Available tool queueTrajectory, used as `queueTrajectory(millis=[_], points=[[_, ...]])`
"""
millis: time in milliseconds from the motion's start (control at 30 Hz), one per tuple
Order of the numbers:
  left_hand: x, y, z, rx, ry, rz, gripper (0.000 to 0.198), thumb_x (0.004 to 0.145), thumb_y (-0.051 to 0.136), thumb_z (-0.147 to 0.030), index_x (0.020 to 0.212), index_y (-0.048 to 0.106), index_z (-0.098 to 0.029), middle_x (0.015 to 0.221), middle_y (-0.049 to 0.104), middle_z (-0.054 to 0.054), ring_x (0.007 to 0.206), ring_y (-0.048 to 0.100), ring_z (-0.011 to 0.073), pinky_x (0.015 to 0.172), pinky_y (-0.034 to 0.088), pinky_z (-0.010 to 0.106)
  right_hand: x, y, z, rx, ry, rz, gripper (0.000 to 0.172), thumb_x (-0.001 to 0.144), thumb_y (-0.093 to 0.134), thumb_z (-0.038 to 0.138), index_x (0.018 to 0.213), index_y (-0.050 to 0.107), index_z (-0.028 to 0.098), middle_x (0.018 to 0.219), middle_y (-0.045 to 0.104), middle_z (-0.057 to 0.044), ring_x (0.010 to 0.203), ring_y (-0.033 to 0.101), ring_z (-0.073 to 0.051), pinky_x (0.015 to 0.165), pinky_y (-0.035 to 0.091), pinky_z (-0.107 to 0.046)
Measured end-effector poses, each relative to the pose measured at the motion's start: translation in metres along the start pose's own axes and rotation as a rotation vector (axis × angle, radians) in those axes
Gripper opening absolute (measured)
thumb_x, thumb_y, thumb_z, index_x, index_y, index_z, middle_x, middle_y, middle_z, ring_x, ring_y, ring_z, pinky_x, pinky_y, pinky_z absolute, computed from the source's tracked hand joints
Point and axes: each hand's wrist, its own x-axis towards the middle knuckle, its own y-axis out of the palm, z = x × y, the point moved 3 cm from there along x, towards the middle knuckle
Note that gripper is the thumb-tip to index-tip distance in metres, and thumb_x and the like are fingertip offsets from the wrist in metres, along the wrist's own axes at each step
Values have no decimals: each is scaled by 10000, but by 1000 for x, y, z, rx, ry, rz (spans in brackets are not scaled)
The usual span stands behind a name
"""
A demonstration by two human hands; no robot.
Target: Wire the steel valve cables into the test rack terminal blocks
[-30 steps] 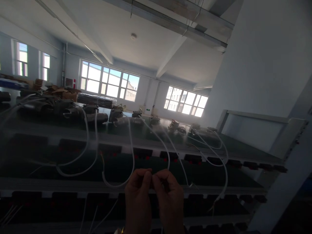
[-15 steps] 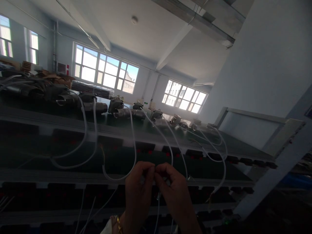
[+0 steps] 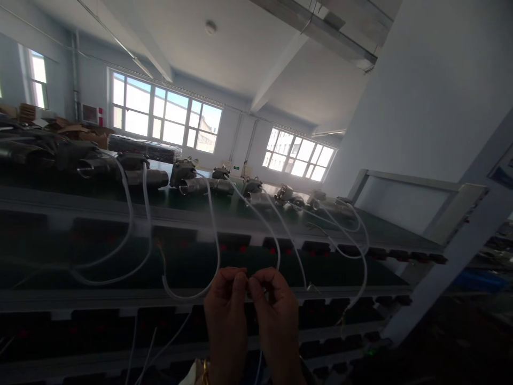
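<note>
My left hand (image 3: 227,302) is closed, with thumb and index finger pinched together at the lower middle of the view. Close against it, my right hand (image 3: 274,305) makes the same pinch, and the fingertips almost meet. Whatever lies between them is too small and dark to make out. A white cable (image 3: 266,227) comes down from the top shelf and passes behind my right hand, where its end is hidden. Below the wrists a thin stretch of another white line (image 3: 259,363) shows. Left of my hands loops a white cable (image 3: 180,295) with bare coloured wires at its end.
Metal valve-like fittings (image 3: 196,185) with grey housings stand along the top shelf (image 3: 168,200). White cables hang from them over the front edge. Dark bins (image 3: 316,247) with red marks line the shelf fronts. A pale rack post (image 3: 433,278) rises on the right.
The view has swung slightly to the right, so the rack sits further left. My hands are still pinched together, with the right forearm more upright and closer to the left.
</note>
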Motion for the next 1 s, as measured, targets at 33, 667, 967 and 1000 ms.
queueTrajectory(millis=[33,667,967,1000], points=[[0,1,1,-5,-11,-1,212,733,678,-367,708,604,-170,762,601,16,708,573,142,638,482,212,0,1,-1,8,-12,-17,180,823,550,350,730,547,195,679,522,12,629,499,-127,547,399,-231],[7,4,-8,-36,17,131,203,672,726,-345,691,628,-168,628,606,-2,573,560,121,528,478,187,2,-8,5,92,45,39,171,781,599,337,717,578,181,649,546,17,609,488,-118,532,382,-223],[8,5,-17,40,-22,170,165,659,719,-307,731,666,-169,674,650,16,601,594,138,545,500,197,4,-10,4,97,27,35,188,775,606,347,697,586,177,643,559,10,629,507,-133,589,409,-247],[8,6,-18,40,-20,190,162,655,722,-305,716,662,-167,664,644,14,595,590,135,542,497,194,4,-10,5,100,31,40,189,773,609,346,695,589,175,641,561,8,630,512,-136,595,414,-251]])
